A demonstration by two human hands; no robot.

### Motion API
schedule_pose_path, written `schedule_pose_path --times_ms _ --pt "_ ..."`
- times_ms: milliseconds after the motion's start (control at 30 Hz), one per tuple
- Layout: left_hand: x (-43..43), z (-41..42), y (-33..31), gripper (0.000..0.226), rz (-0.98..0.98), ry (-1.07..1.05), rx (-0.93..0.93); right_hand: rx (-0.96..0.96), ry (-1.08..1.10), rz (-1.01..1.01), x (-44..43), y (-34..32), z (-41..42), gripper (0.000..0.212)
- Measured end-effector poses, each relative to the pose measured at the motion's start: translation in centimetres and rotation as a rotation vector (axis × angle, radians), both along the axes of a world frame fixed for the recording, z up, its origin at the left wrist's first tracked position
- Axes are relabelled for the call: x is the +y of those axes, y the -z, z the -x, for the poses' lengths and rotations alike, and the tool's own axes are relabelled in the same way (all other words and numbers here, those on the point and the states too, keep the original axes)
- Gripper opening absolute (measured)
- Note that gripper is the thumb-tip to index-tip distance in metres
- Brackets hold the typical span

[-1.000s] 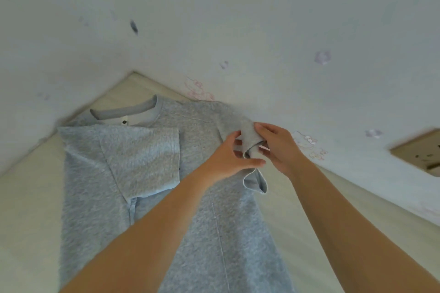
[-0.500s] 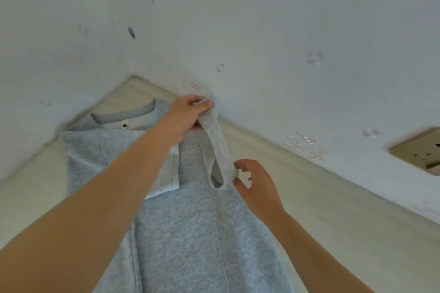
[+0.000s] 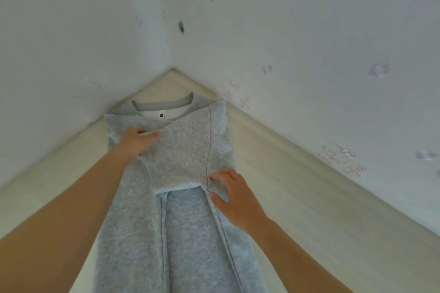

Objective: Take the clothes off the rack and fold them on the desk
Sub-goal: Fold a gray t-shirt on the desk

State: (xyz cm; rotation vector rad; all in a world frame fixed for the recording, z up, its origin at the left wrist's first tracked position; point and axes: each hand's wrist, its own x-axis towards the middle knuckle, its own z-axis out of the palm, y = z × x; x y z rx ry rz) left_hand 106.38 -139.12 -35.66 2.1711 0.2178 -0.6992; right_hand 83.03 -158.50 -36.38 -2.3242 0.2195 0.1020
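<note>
A grey T-shirt point(image 3: 181, 233) lies flat on the pale wooden desk point(image 3: 297, 197), its collar point(image 3: 164, 105) pointing into the corner of the walls. Both sleeves are folded in over the chest, the right one lying on top. My left hand point(image 3: 137, 139) lies on the upper left of that folded sleeve and pinches its edge between thumb and fingers. At the lower right corner of the fold, my right hand point(image 3: 234, 195) pinches the fabric.
Two white walls point(image 3: 309, 31) with faint sticker marks meet just behind the collar and hem the desk in at the back and on both sides. Bare desk surface shows left and right of the shirt.
My left hand carried the right sleeve from the shirt's right shoulder across to the left and laid it flat over the chest. My right hand stayed at the fold's lower corner.
</note>
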Motion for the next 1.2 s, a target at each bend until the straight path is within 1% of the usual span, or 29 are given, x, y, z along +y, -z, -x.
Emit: schedule_pose_path --times_ms 33,67,100,167,200,233,267,300,333,400,433,500,533,567,633,667,700,767,800,833,867,900,933,967,1033,1067,1133,1167,1200 --pt "-0.2 0.5 -0.1 0.07 0.026 -0.039 -0.001 0.023 0.009 -0.008 -0.1 0.2 0.0 0.038" --pt "-0.3 0.6 0.1 0.073 0.072 -0.083 0.023 0.035 0.02 -0.008 -0.1 0.3 -0.1 0.04" --pt "-0.3 0.8 0.0 0.071 0.138 -0.121 0.053 0.05 0.029 -0.004 0.0 0.4 -0.1 0.043" --pt "-0.4 1.1 0.1 0.057 0.207 -0.128 0.116 0.12 0.057 0.022 0.2 0.3 -0.2 0.053" --pt "-0.4 1.3 0.1 0.046 0.225 -0.111 0.135 0.153 0.053 0.06 0.4 0.1 -0.4 0.055" --pt "-0.6 1.6 -0.2 0.032 0.245 -0.085 0.132 0.162 0.051 0.095 0.6 0.1 -0.5 0.052" --pt "-0.7 1.7 -0.4 0.018 0.287 -0.066 0.099 0.146 0.058 0.106 0.9 -0.2 -0.6 0.047" --pt "-0.6 1.5 -0.8 0.009 0.321 -0.063 0.029 0.107 0.074 0.087 1.2 -0.5 -0.6 0.042" --pt "-0.3 1.1 -1.0 0.011 0.34 -0.075 -0.067 0.051 0.087 0.047 1.5 -1.0 -0.5 0.04" --pt "0.9 -0.1 -1.7 0.035 0.325 -0.14 -0.243 -0.054 0.071 -0.057 2.8 -2.2 -0.5 0.042" --pt "1.3 -0.5 -2.4 0.041 0.282 -0.166 -0.328 -0.085 0.049 -0.099 3.5 -2.7 -0.5 0.044" --pt "2.7 -0.9 -2.5 0.037 0.124 -0.199 -0.447 -0.063 -0.036 -0.109 5.0 -3.1 -0.9 0.049" --pt "3.2 -1.0 -2.1 0.037 0.046 -0.187 -0.444 0.0 -0.09 -0.08 5.5 -2.7 -1.1 0.051" --pt "4.0 -0.7 -1.6 0.041 0.001 -0.18 -0.394 0.093 -0.145 -0.04 6.0 -2.1 -1.4 0.055" --pt "4.9 0.0 -0.4 0.057 -0.016 -0.2 -0.198 0.248 -0.199 0.013 6.3 -0.9 -1.5 0.064" --pt "5.5 0.3 0.2 0.064 0.029 -0.236 -0.107 0.27 -0.186 0.011 6.5 -0.6 -1.5 0.065" --pt "5.7 0.7 0.5 0.068 0.076 -0.26 -0.056 0.264 -0.154 -0.001 6.5 -0.3 -1.5 0.062" --pt "6.5 1.9 0.4 0.066 0.16 -0.28 -0.012 0.234 -0.11 -0.004 6.8 -0.3 -1.1 0.057" --pt "6.8 2.2 0.4 0.069 0.183 -0.228 -0.002 0.228 -0.099 0.008 6.9 -0.3 -0.9 0.056" --pt "7.3 2.8 0.4 0.078 0.182 -0.131 0.014 0.236 -0.089 0.026 7.1 -0.3 -0.5 0.056" --pt "7.8 3.2 0.2 0.087 0.161 -0.006 0.035 0.247 -0.076 0.04 7.4 -0.4 -0.2 0.057" --pt "8.2 3.6 -0.2 0.089 0.159 0.109 0.06 0.263 -0.058 0.044 7.5 -0.5 0.0 0.058" --pt "8.4 3.9 -0.6 0.087 0.183 0.187 0.081 0.282 -0.043 0.049 7.7 -0.7 0.3 0.06" --pt "8.7 3.8 -0.8 0.087 0.23 0.218 0.085 0.309 -0.032 0.058 7.8 -0.9 0.6 0.063" --pt "8.9 3.7 -0.9 0.086 0.361 0.199 0.096 0.376 -0.033 0.102 8.4 -1.4 1.5 0.07" --pt "8.9 3.8 -1.0 0.078 0.412 0.156 0.111 0.406 -0.042 0.132 8.7 -1.6 2.2 0.073" --pt "8.3 3.8 -1.0 0.052 0.475 0.003 0.142 0.466 -0.045 0.177 9.3 -1.7 3.6 0.085" --pt "8.3 4.2 -1.0 0.043 0.449 -0.069 0.13 0.493 -0.04 0.181 9.7 -1.8 4.5 0.091" --pt "8.4 4.6 -1.1 0.042 0.347 -0.111 0.079 0.517 -0.034 0.18 10.0 -1.9 5.4 0.095"
